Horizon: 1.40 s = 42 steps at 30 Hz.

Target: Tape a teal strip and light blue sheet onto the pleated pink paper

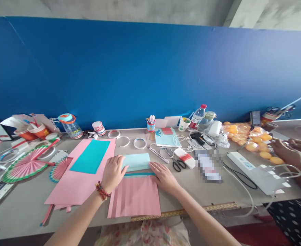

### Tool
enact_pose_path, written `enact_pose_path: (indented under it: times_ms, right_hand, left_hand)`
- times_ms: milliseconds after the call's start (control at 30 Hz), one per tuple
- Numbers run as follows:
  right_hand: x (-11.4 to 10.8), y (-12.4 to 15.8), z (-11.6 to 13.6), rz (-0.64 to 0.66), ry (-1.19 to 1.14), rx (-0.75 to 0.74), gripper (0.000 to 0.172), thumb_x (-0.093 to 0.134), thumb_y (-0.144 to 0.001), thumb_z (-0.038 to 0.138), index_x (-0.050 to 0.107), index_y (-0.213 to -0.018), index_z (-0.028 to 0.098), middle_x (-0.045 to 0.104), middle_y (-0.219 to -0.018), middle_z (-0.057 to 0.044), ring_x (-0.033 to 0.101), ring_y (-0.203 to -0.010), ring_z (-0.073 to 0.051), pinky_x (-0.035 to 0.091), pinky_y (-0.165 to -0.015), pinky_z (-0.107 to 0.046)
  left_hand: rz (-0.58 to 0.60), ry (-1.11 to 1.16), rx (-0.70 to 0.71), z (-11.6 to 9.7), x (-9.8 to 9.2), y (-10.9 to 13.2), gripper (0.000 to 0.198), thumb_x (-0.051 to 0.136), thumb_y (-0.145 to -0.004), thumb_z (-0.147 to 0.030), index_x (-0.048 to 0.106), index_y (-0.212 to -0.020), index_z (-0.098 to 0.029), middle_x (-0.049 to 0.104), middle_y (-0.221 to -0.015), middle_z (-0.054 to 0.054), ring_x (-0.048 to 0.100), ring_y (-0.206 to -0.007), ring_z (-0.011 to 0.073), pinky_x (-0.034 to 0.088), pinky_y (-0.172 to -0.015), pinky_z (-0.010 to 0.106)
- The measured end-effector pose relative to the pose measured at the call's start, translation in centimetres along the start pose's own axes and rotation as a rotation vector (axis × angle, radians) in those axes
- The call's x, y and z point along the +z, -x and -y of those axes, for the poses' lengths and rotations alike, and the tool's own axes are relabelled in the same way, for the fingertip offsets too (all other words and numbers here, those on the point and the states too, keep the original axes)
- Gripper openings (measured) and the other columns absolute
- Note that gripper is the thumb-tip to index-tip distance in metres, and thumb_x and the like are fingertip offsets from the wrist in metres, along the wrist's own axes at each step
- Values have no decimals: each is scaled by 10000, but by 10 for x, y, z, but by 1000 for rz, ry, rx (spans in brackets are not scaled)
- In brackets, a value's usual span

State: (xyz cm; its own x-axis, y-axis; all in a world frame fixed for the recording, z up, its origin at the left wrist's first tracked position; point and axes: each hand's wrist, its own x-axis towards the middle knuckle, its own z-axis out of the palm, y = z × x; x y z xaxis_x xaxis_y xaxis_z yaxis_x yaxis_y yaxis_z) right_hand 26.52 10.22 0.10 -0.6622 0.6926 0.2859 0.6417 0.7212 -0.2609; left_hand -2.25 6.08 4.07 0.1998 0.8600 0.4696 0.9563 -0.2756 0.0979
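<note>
A light blue paper strip (136,162) lies on the table above a pink pleated sheet (135,196), which has a teal band along its top edge. My left hand (114,173) rests on the strip's left end, fingers close together and thumb apart, with a beaded bracelet on the wrist. On the right, my right hand (164,176) lies flat with fingers stretched over the strip's lower right corner and the pink sheet's top corner. To the left, a teal sheet (90,156) sits on larger pink paper (70,188).
Black scissors (179,165), a white and red packet (185,158) and a power strip (250,172) lie to the right. Pink folded fans (28,164) are at left. Another person's hands (289,152) are at the right edge. A bottle (198,118) stands behind.
</note>
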Motion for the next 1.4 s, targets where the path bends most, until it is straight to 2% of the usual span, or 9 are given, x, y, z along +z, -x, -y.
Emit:
enact_pose_path:
  times_ms: [100, 300, 467, 733, 833, 1000, 1233, 1333, 1400]
  right_hand:
    - [-1, -8, -4, -38, -43, 32, 467, 521, -939, 314, 510, -1390, 192, 603, -1333, -121, 558, -1219, -267, 469, -1009, -438]
    - [1, -31, -4, -84, -83, 50, 172, 576, -893, 222, 696, -1015, 201, 686, -1014, -77, 630, -951, -227, 508, -868, -369]
    - [-8, -33, -1, -67, -11, 80, 205, 571, -902, 237, 679, -1076, 229, 689, -1048, -59, 632, -976, -206, 500, -875, -310]
    - [-47, -1, -58, -265, 137, 457, 240, 441, -944, 246, 668, -890, 187, 690, -906, -87, 626, -868, -228, 465, -755, -311]
    - [-51, 2, -68, -276, 132, 490, 203, 471, -922, 249, 658, -869, 193, 689, -892, -67, 619, -847, -208, 443, -715, -281]
    - [-41, -10, -61, -184, 43, 350, 208, 464, -939, 267, 660, -915, 200, 674, -910, -69, 607, -856, -202, 449, -742, -282]
    - [-30, -22, -40, -142, -43, 300, 231, 474, -945, 304, 680, -957, 199, 685, -951, -83, 609, -894, -224, 465, -809, -328]
    - [-22, -26, -21, -156, -289, 398, 252, 536, -909, 407, 666, -1009, 216, 693, -868, -59, 634, -813, -212, 495, -775, -338]
    - [-15, -32, -6, -143, -619, 511, 388, 581, -867, 478, 605, -1161, 226, 690, -851, -41, 651, -729, -201, 529, -690, -341]
  left_hand:
    - [83, 58, 69, -2, 9, -2, 198, 521, -946, -319, 570, -1089, -191, 623, -1082, 96, 601, -992, 248, 463, -848, 397]
    - [257, 150, 204, -20, 28, -14, 117, 578, -929, -280, 625, -1009, -208, 631, -1005, 50, 584, -982, 212, 463, -843, 351]
    - [240, 126, 199, -21, 40, -23, 158, 488, -957, -181, 635, -897, -193, 618, -921, 51, 578, -931, 214, 458, -797, 349]
    - [232, 222, 201, -25, 42, -30, 144, 513, -942, -184, 636, -1016, -199, 609, -1011, 58, 563, -981, 212, 469, -837, 346]
    - [237, 240, 215, -32, 47, -36, 146, 502, -945, -179, 644, -977, -195, 608, -969, 54, 564, -963, 214, 468, -824, 340]
    - [236, 236, 203, -31, 49, -39, 168, 485, -954, -178, 653, -951, -189, 620, -925, 53, 574, -918, 213, 461, -809, 347]
    - [227, 237, 176, -26, 45, -35, 193, 460, -976, -212, 648, -958, -174, 632, -920, 63, 576, -904, 218, 467, -786, 349]
    - [169, 269, 202, -28, 40, -36, 212, 432, -989, -224, 638, -1000, -174, 638, -950, 68, 578, -915, 214, 475, -794, 348]
    - [109, 280, 233, -31, 37, -37, 215, 425, -992, -222, 630, -1033, -176, 645, -979, 72, 582, -926, 216, 480, -812, 357]
